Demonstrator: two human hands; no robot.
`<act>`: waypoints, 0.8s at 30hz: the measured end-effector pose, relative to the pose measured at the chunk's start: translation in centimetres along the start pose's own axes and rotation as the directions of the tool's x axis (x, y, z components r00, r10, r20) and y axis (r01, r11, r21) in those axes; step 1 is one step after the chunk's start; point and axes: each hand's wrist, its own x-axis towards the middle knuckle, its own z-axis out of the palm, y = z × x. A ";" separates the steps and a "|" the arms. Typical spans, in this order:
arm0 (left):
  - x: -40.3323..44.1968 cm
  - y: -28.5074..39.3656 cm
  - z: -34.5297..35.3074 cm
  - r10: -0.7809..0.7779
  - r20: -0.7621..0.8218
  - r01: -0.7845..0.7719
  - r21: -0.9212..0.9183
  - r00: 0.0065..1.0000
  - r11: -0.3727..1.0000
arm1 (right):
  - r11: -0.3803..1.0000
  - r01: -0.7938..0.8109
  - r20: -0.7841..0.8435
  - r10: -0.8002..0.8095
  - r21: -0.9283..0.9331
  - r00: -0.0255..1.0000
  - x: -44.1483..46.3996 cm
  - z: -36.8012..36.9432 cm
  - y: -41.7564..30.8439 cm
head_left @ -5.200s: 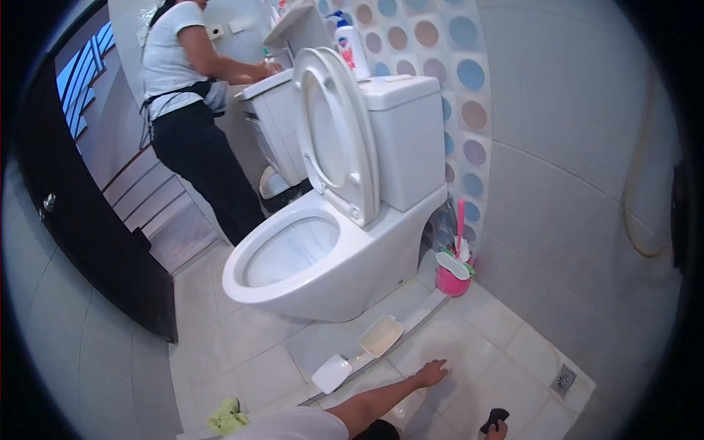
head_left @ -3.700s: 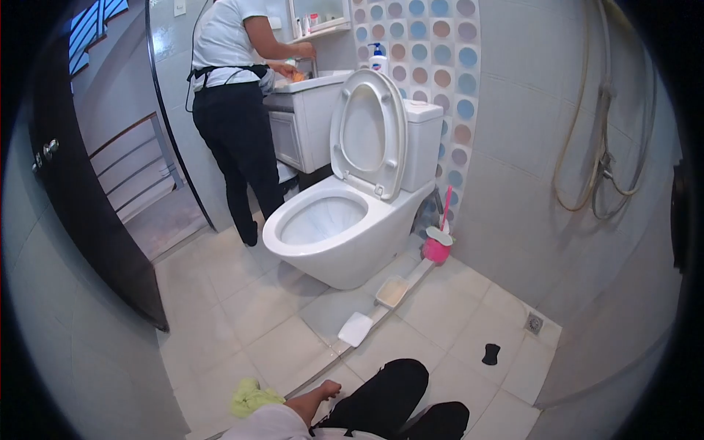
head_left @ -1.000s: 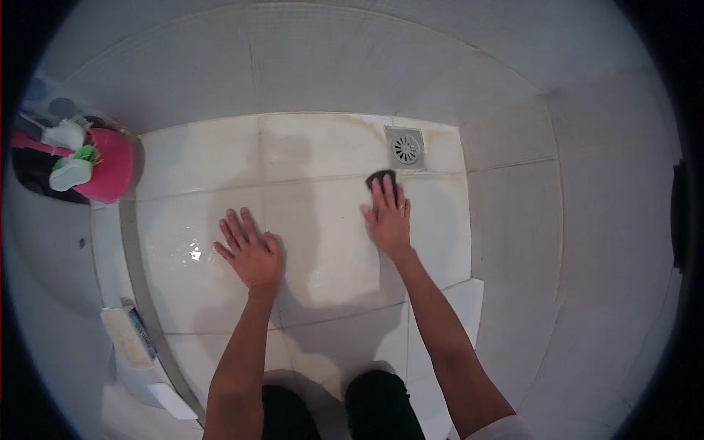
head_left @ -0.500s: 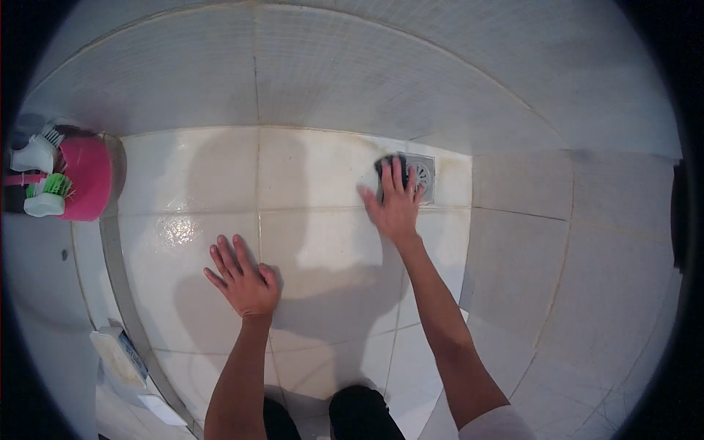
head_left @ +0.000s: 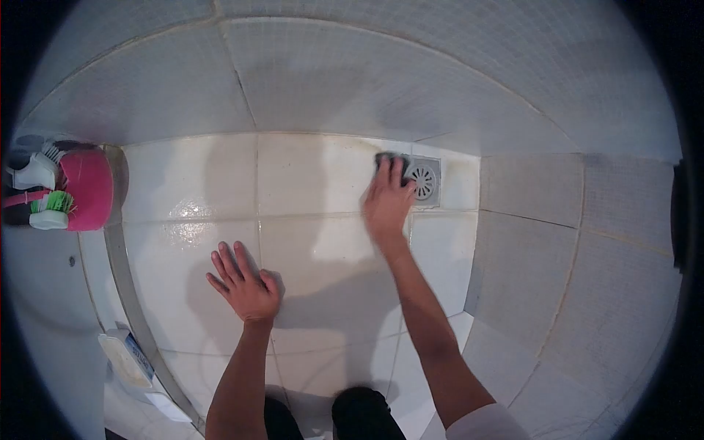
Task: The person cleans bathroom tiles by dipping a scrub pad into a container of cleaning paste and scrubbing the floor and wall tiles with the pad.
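Note:
My left hand (head_left: 248, 293) lies flat on the pale tiled floor (head_left: 323, 323) with its fingers spread, holding nothing. Farther off, my right hand (head_left: 389, 205) presses a black scrubbing pad (head_left: 383, 158) onto the tile. Most of the pad is hidden under the fingers. Just right of that hand, a square metal floor drain (head_left: 423, 182) with a slotted round grate is set near the wall. Brownish staining shows along the grout lines by the pad.
A pink bucket (head_left: 92, 191) stands at the left with a green-bristled brush (head_left: 51, 205) and a white spray bottle (head_left: 35, 170). An open container (head_left: 128, 359) sits beyond the raised edge (head_left: 121, 264). Tiled walls (head_left: 521, 242) border the floor.
My right hand has turned and its fingers have drawn together on the pad, now clear of most of the drain. My left hand stays in place. The view has shifted slightly.

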 end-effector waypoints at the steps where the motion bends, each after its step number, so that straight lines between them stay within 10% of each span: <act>1: 0.0 -0.1 0.1 -0.002 0.006 0.002 0.008 1.000 1.000 | 0.994 0.104 -0.058 -0.105 -0.012 0.993 -2.1 0.1 -0.3; 22: -0.1 -0.4 0.3 -0.019 0.019 0.020 -0.011 1.000 1.000 | 0.951 0.300 -0.024 -0.302 -0.068 0.953 2.5 0.2 2.6; 24: 0.0 -0.3 0.3 -0.003 -0.008 0.003 -0.013 1.000 1.000 | 0.983 0.044 -0.145 -0.070 -0.179 0.987 3.3 1.5 -0.7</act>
